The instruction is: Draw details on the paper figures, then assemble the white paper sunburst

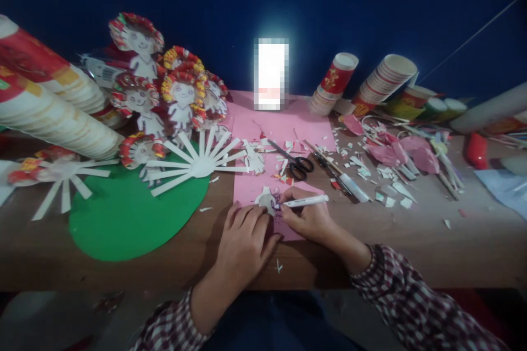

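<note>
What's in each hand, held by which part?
Right hand: white pen, gripped near its tip. Left hand: no visible grip, laid over the paper cutout's edge.

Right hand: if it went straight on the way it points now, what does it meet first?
Most likely the white paper cutout, just past the tip of the marker in the right hand. The left hand lies close beyond; exact clearance is unclear from this view.
</note>
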Motion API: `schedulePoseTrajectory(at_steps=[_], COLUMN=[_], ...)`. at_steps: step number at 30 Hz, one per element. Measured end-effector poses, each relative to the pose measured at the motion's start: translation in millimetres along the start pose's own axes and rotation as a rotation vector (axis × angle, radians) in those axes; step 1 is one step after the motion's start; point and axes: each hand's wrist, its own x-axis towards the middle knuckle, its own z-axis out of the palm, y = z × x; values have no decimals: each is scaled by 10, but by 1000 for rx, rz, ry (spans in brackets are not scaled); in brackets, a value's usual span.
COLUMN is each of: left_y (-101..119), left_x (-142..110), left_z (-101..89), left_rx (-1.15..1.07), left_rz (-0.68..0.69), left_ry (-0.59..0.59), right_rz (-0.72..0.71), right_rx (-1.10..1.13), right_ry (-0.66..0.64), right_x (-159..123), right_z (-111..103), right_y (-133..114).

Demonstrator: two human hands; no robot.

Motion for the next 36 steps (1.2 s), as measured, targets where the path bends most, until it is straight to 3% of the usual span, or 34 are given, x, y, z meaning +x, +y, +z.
schedulePoseTrajectory(at_steps=[21,36], left_y=[-2,-3], left_x=[2,-4], left_z=[11,2], left_rx=[-11,3], left_rz=[4,6], left_ry=[5,3], right_rz=[-39,-8], right_rx=[-5,-12], right_ry=[44,-3], right_x=[4,9], right_z=[-1,-4], right_y=[21,1])
